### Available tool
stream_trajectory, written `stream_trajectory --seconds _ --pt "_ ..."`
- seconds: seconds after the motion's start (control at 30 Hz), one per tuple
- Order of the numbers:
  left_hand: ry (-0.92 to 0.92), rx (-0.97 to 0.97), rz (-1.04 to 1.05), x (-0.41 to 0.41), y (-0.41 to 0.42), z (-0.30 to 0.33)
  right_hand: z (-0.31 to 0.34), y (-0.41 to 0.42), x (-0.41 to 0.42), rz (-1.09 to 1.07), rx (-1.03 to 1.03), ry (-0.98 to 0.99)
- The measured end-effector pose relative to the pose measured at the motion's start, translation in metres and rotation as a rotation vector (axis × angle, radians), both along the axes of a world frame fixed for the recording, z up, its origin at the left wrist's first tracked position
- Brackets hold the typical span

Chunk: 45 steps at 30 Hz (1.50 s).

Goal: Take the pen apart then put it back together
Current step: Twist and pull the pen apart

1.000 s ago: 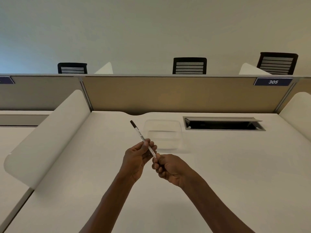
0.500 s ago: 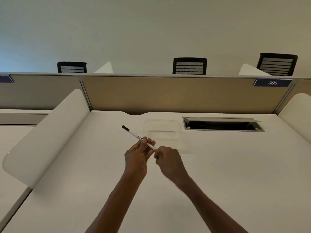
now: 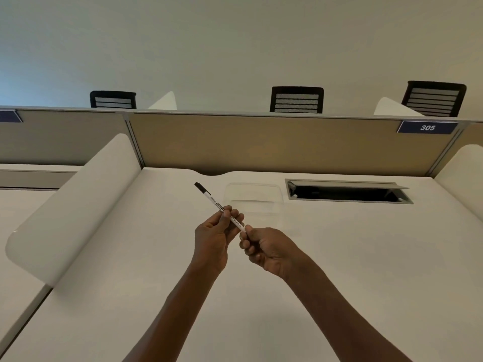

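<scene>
1. I see the pen (image 3: 212, 202) held in the air above the white desk (image 3: 339, 257), slanting from its black tip at upper left down to the right
2. My left hand (image 3: 213, 240) pinches the white barrel near its middle, thumb on one side and fingertips on the other, the printed lettering partly covered
3. My right hand (image 3: 266, 248) is curled closed around the lower end of the pen, with the fingers folded in; whatever sits inside that fist is hidden from me
4. The two hands sit just beside each other, almost touching
5. A clear plastic container (image 3: 253, 201) rests on the desk just behind the hands, near an open cable hatch (image 3: 347, 192)
6. A beige partition (image 3: 287, 145) with a plate reading 305 (image 3: 427, 127) stands at the back
</scene>
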State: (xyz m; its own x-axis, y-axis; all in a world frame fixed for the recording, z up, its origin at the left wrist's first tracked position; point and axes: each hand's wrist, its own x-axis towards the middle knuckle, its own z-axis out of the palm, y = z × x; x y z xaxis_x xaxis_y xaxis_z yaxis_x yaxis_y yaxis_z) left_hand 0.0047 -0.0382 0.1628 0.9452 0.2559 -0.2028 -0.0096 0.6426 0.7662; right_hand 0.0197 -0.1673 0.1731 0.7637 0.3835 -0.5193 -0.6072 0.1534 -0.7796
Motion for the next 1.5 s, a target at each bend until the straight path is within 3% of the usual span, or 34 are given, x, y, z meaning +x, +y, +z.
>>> stream_trajectory --seconds 0.1,0.2,0.27,0.33,0.43,0.5,0.63,0.7,0.8,0.9,1.03,1.2,1.3,1.4,1.47,1.5 --pt "0.057 0.004 0.094 -0.001 -0.008 -0.001 -0.005 0.012 -0.005 -0.085 -0.408 -0.37" --pt "0.12 -0.089 0.143 0.0 -0.013 0.004 -0.024 0.018 -0.011 -0.187 -1.07 -1.105" --pt "0.169 -0.13 0.155 0.0 -0.016 0.007 -0.035 0.017 -0.013 -0.223 -1.291 -1.443" --pt "0.2 -0.161 0.16 -0.001 -0.017 0.007 -0.042 0.013 -0.011 -0.207 -1.369 -1.609" --pt "0.186 -0.18 0.13 -0.001 -0.012 0.005 -0.04 0.011 -0.008 -0.155 -1.311 -1.52" --pt "0.15 -0.162 0.094 -0.001 -0.007 0.002 -0.03 0.012 -0.006 -0.07 -1.036 -1.166" --pt "0.073 -0.107 0.008 0.0 0.002 -0.001 -0.002 0.001 0.001 0.068 -0.213 -0.291" --pt "0.04 -0.095 -0.014 -0.001 0.003 0.0 0.006 -0.007 0.003 0.126 -0.016 -0.054" --pt "0.007 -0.065 -0.03 -0.001 0.004 0.002 0.007 -0.011 0.004 0.148 0.131 0.086" --pt "0.006 -0.045 0.014 -0.001 0.002 0.002 0.002 -0.003 0.002 0.053 0.037 -0.006" --pt "0.086 -0.027 0.131 -0.002 -0.008 0.0 -0.01 0.014 -0.001 -0.102 -0.356 -0.379" --pt "0.218 -0.169 0.202 0.0 -0.014 0.003 -0.038 0.02 -0.006 -0.213 -1.155 -1.371" --pt "0.241 -0.211 0.178 0.001 -0.013 0.003 -0.048 0.01 0.0 -0.164 -1.356 -1.712" --pt "0.232 -0.204 0.143 0.001 -0.009 0.001 -0.049 0.007 0.002 -0.125 -1.356 -1.711" --pt "0.21 -0.194 0.124 0.002 -0.006 -0.003 -0.044 0.01 -0.002 -0.084 -1.226 -1.498" --pt "0.188 -0.187 0.111 0.002 -0.004 -0.004 -0.038 0.011 -0.002 -0.04 -1.081 -1.299"
